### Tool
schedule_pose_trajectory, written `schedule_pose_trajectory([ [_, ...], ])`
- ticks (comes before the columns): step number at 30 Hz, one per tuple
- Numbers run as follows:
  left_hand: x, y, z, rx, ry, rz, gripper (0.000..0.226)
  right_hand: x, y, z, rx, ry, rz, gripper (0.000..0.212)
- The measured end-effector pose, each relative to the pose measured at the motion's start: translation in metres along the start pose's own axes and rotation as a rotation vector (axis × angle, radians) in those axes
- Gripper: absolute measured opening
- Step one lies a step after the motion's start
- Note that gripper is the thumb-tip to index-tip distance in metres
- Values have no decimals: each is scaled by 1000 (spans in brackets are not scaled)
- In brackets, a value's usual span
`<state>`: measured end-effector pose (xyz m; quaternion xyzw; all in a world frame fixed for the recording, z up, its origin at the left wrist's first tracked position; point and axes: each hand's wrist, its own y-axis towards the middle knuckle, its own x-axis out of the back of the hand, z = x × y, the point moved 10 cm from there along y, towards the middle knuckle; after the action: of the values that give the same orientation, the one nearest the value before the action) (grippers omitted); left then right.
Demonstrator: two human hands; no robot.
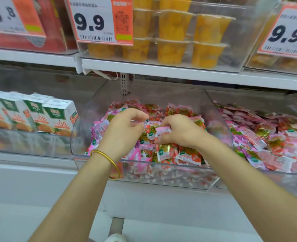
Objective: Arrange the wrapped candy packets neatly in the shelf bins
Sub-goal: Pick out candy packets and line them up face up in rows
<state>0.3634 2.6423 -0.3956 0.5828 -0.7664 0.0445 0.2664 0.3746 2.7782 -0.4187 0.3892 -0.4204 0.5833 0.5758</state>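
Both hands over middle bin (212,180). Right hand (177,131) pinches pink candy packet (162,132), likely to square it. Left hand (125,130) curled loosely, holding nothing visible, poised above heap.

We see packets (168,151) in pink and white, printed with red strawberries, gold patches and small green round marks, heaped in a clear bin (170,179). Left of the bin, cartons (57,116) are white with green labels and orange fruit pictures. Above the bin, cups (175,23) hold yellow-orange fruit, and the tags (99,20) are white with black numbers, orange borders and a lime strip. A gold bangle (107,159) circles the left wrist.
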Motion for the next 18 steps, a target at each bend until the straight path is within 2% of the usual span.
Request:
schedule_pose_trajectory([
  [2,0,0,-1,-6,13,-4,22,7,-2,-1,1,28,-42,56],
  [5,-3,1,-1,1,29,5,23,-9,-6,5,50,-109,39,58],
  [7,-4,0,-2,-2,30,8,23,-10,-7,4,59,-250,12,54],
  [10,-7,1,-5,-10,14,7,23,-9,-12,3,71,-317,-14,41],
  [13,-11,2,-7,-12,11,16,23,-11,-14,11,123,-411,-24,40],
  [15,-17,4,-9,-15,0,22,23,3,-18,13,138,-371,-86,38],
  [18,-27,5,-18,-33,-31,28,22,43,-35,2,131,-123,-222,25],
])
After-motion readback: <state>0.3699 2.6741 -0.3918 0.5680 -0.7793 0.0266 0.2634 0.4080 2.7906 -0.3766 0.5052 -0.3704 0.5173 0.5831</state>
